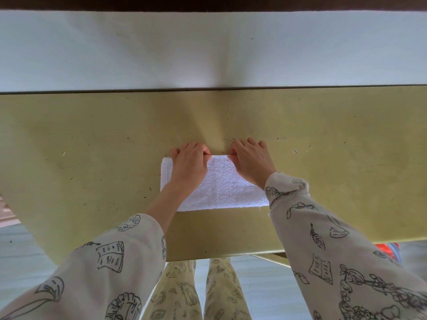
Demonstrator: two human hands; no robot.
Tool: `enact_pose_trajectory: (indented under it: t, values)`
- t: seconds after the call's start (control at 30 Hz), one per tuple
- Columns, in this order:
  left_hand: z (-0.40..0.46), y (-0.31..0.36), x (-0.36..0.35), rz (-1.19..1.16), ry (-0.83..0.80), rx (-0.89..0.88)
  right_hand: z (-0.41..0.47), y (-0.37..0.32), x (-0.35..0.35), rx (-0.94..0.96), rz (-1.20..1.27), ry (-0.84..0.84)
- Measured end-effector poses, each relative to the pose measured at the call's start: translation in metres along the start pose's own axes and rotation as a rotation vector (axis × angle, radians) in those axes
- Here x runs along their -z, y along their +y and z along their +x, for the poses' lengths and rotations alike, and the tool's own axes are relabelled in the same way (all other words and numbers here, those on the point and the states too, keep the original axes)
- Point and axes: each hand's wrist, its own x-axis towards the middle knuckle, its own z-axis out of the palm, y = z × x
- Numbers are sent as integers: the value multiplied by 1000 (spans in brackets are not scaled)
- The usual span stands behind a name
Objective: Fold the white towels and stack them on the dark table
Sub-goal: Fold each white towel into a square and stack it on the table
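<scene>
A white towel (221, 185), folded into a long rectangle, lies flat on the yellow-green table (92, 146) just in front of me. My left hand (190, 165) lies over its left half with the fingers curled at the far edge, thumb and fingers pinching that edge. My right hand (250, 161) does the same at the far edge toward the right, its fingers curled over the rim. The towel's right end is hidden under my right sleeve. No dark table with a stack shows apart from a dark strip at the very top.
Beyond the yellow-green table runs a broad white surface (208, 49), with a dark strip (208, 2) above it. The table's near edge (219, 256) is close to my legs. An orange-and-blue object (388, 249) shows below the table at the right.
</scene>
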Motion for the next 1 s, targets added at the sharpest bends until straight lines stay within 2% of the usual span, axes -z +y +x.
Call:
enact_pose_trajectory:
  t: [0.13,0.23,0.3,0.47,0.63,0.8,1.0]
  values:
    - [-3,-2,-4,48,41,-11,-3,-2,-11,-82,9,161]
    - [-15,-3,-7,124,191,-63,-13,-10,-17,-172,4,405]
    - [-31,-4,-10,133,236,-103,-24,-18,-25,-133,31,440]
    - [-67,-20,-30,214,104,-199,-54,-43,-58,23,107,300]
    - [-66,-36,-32,312,-9,-180,-53,-26,-61,20,-14,177]
    - [-67,-64,-19,298,2,-25,-51,-18,-61,-39,-100,145]
    - [-57,-63,8,158,115,120,-51,-20,-59,-65,-144,117]
